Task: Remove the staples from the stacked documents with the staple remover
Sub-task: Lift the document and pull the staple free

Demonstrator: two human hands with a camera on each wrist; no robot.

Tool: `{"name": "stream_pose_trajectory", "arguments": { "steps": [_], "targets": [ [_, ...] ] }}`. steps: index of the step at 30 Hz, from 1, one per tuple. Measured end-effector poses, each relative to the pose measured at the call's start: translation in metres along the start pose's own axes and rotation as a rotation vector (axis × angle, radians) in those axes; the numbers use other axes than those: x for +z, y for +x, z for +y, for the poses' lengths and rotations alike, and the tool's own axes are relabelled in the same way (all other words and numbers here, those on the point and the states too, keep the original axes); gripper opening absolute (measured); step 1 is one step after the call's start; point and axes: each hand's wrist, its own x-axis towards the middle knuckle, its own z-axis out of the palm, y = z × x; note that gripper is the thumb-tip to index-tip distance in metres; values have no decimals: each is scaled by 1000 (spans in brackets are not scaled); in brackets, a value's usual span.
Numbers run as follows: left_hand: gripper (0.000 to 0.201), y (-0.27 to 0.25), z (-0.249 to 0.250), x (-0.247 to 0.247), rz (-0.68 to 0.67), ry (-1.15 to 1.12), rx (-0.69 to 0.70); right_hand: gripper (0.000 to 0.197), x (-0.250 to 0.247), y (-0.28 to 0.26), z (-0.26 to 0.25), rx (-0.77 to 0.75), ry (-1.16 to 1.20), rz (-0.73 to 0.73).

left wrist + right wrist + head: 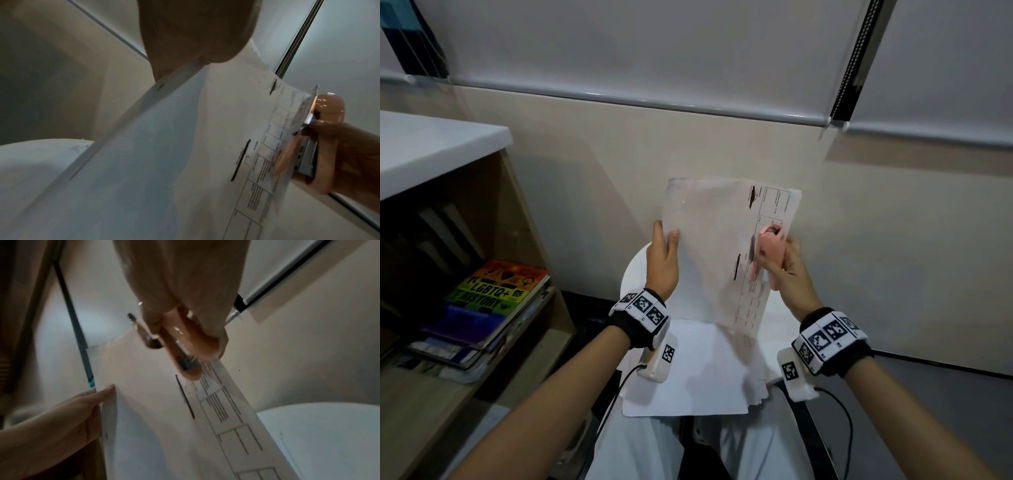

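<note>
A stapled set of white sheets (719, 250) with a printed table is held upright above the lap. My left hand (664, 253) pinches its left edge, thumb in front; this edge (131, 116) and the sheets (148, 402) also appear in the wrist views. My right hand (787, 270) grips a pink staple remover (768, 251) against the sheets' right edge. The staple remover (320, 138) shows metal jaws at the paper margin, and the staple remover (185, 344) points down at the table print. I cannot make out a staple there.
More white sheets (688, 373) lie on the lap over a round white stool (635, 274). A wooden shelf (493, 212) with stacked books (493, 294) stands on the left. A beige wall (893, 257) and window blinds (654, 51) are ahead.
</note>
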Motion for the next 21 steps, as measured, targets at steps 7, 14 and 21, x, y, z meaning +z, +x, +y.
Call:
{"name": "stream_pose_trajectory", "arguments": {
  "steps": [7,14,21],
  "targets": [
    [44,-4,-4,-15,78,8,28,32,4,4,-92,-324,183,461],
    [36,-22,-7,-19,42,-15,25,36,64,35,-170,-483,526,578],
    [41,-24,2,-34,68,-71,80,26,78,45,-162,-280,426,401]
  ]
}}
